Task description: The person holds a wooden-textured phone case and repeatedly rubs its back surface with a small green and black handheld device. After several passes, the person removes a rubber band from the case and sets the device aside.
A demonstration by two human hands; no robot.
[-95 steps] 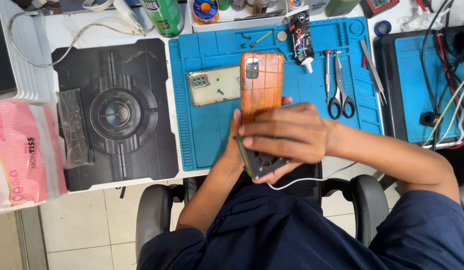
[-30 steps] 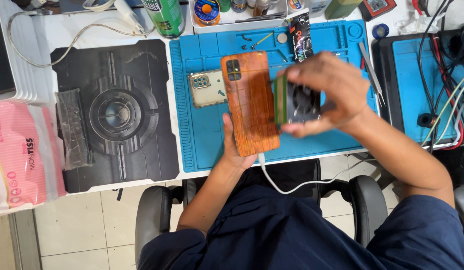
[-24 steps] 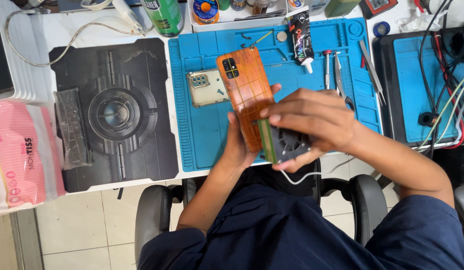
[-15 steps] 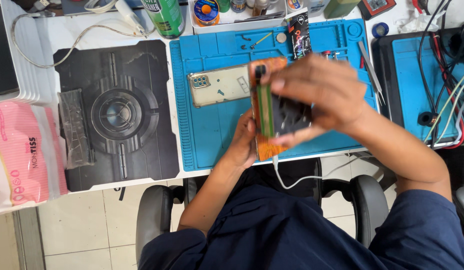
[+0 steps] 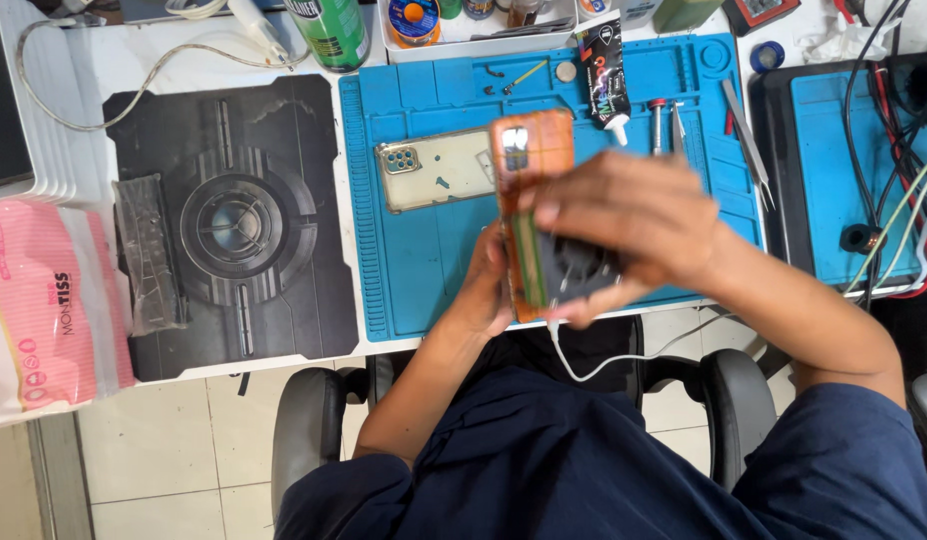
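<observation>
Right now we've got the orange phone (image 5: 529, 160) up off the desk (image 5: 164, 50), held over the front edge of the blue repair mat (image 5: 424, 260), roughly upright w/ its camera end pointing away from us. Our left hand (image 5: 489, 285) cups it from below and behind; fingers closed round the lower edge, so that grip is firm on the phone. Our right hand (image 5: 624, 225) comes across the front, closed on a small dark block-like part (image 5: 574, 270) pressed against the phone's side. It's blurred, so we can't tell exactly what it is. A white cable (image 5: 594, 360) hangs from the bottom of the bundle down toward our lap.

As for progress, we judge it's mid-way: a clear phone case (image 5: 434, 170) lies flat on the mat just left of the phone, apart from it, so the phone isn't in that case. Tools look ready but untouched: tweezers (image 5: 749, 140) and a small screwdriver (image 5: 659, 125) on the mat's right side, a black glue tube (image 5: 604, 65) near its top edge, a few loose bits near the top trays. Nothing on the mat looks like removed phone parts, as far as we can see. The black mat (image 5: 234, 220) w/ a dark strip (image 5: 149, 255) and the pink tissue pack (image 5: 39, 300) sit well to the left, not involved.
</observation>
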